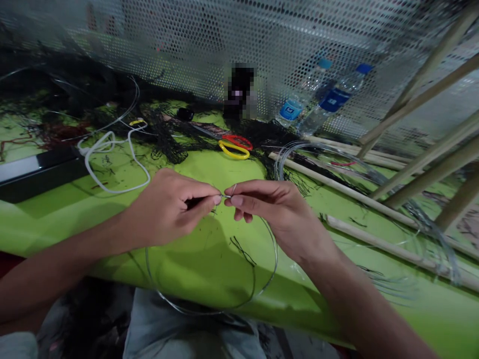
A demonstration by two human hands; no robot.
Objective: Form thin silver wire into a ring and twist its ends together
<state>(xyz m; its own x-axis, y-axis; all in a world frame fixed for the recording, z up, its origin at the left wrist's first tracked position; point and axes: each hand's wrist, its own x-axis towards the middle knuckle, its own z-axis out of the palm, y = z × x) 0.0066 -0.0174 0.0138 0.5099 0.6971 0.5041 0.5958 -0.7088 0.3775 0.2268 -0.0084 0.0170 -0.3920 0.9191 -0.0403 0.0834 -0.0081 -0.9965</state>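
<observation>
My left hand (170, 205) and my right hand (275, 212) meet over a lime-green table (112, 219), fingertips pinched together on the two ends of a thin metal wire. The wire loop (262, 284) hangs down from the pinch in a round hoop that reaches past the table's front edge toward my lap. A short wire end sticks up between the fingertips. Both hands are closed on the wire.
Scissors with red and yellow handles (235, 146) lie behind the hands beside black netting (164, 134). A white cable (112, 164) loops at left. Coiled wire (295, 154), wooden sticks (374, 199) and two water bottles (322, 99) are at right, before a perforated metal wall.
</observation>
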